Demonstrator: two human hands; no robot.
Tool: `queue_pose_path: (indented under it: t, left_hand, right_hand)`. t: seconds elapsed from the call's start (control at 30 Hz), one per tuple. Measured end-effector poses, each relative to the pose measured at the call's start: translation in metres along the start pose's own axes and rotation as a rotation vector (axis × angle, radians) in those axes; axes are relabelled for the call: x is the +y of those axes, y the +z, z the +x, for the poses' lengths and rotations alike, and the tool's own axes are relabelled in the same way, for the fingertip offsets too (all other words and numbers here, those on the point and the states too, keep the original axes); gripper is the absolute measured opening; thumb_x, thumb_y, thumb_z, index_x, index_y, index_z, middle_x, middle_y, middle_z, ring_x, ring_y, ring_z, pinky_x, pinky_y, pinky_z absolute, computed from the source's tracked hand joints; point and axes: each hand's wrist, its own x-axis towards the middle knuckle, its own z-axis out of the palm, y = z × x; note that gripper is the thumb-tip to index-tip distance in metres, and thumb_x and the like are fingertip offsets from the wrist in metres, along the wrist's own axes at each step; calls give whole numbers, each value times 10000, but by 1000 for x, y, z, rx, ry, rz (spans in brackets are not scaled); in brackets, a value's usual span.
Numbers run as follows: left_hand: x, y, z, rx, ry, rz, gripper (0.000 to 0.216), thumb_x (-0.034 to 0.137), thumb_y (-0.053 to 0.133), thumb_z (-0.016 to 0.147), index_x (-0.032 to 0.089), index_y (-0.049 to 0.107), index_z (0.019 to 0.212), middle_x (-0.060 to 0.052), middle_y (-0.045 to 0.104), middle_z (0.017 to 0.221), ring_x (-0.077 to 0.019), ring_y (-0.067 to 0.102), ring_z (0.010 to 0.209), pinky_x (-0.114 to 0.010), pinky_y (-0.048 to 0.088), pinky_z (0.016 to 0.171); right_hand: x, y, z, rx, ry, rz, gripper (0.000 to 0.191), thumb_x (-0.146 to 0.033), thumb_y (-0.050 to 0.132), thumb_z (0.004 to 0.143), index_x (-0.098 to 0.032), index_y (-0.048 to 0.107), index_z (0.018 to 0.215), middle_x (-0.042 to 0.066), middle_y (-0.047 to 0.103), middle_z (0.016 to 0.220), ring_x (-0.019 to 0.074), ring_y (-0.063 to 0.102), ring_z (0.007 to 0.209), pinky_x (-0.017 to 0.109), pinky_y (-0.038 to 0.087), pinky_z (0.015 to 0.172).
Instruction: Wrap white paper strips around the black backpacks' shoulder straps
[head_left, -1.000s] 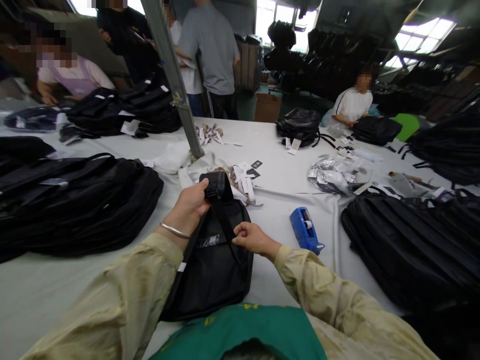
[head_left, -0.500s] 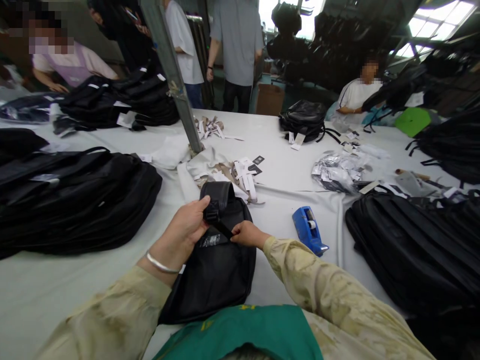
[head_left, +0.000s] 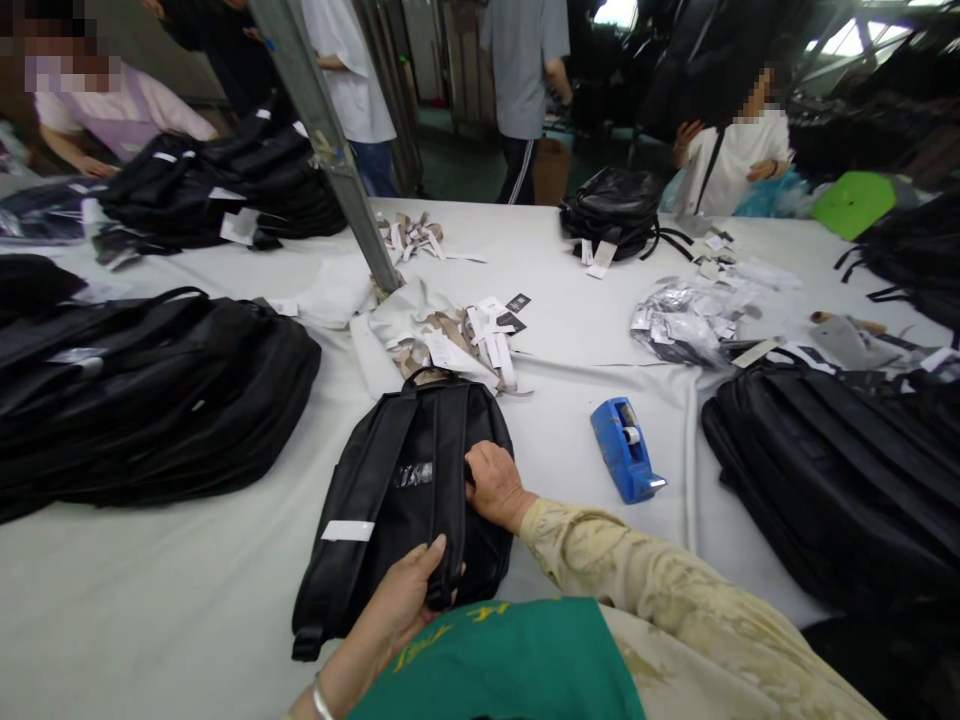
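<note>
A black backpack [head_left: 487,410] lies on the white-covered table in front of me, its strap side facing up. Two padded straps run down it, and the left strap [head_left: 371,470] carries a white band. My left hand [head_left: 412,590] is closed around the lower end of the right strap [head_left: 448,450], thumb on top, its other fingers partly hidden beneath. Curled at that same strap's outer edge is my right hand [head_left: 495,485]; its fingertips are hidden and what they pinch does not show clearly. A clear tape patch [head_left: 414,474] shines between the straps.
To the right stands a blue tape dispenser [head_left: 626,450]. Black bags are piled at the left [head_left: 150,400] and right [head_left: 832,480]. Paper tags [head_left: 487,340] and plastic bags [head_left: 682,320] lie beyond. A metal post [head_left: 330,150] rises from the table; co-workers are across it.
The right strap, folded up before, now lies down along the backpack. My left hand has moved down towards me to its lower end. Across the table, a co-worker has lifted a black bag.
</note>
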Motion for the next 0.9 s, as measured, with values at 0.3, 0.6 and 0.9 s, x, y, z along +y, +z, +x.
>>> queue_pose_path:
  t: [0.3, 0.6, 0.9]
  left_hand:
    - [3, 3, 2, -197, -107, -125, 138, 245, 728, 815, 127, 659, 830, -112, 741, 756, -261, 724, 696, -381, 615, 697]
    - [38, 16, 54, -235, 56, -128, 499, 134, 758, 766, 101, 592, 1235, -156, 763, 969, -322, 733, 907, -428, 624, 804]
    - [50, -2, 46, -246, -57, -24, 458, 227, 779, 762, 103, 643, 1181, -175, 765, 887, -356, 740, 818, -489, 629, 761]
  right_hand:
    - [10, -11, 3, -3, -398, -18, 220, -189, 462, 942, -193, 657, 1043, 89, 633, 1070, 224, 484, 1037, 412, 293, 896]
    - [15, -13, -6, 47, -161, 66, 400, -201, 586, 850, -212, 599, 1250, 106, 582, 1285, 255, 479, 1177, 437, 361, 986]
    - [0, 13, -72, -189, 887, 896, 441, -239, 636, 759, -145, 627, 1190, 91, 696, 1125, 248, 653, 1050, 381, 539, 912]
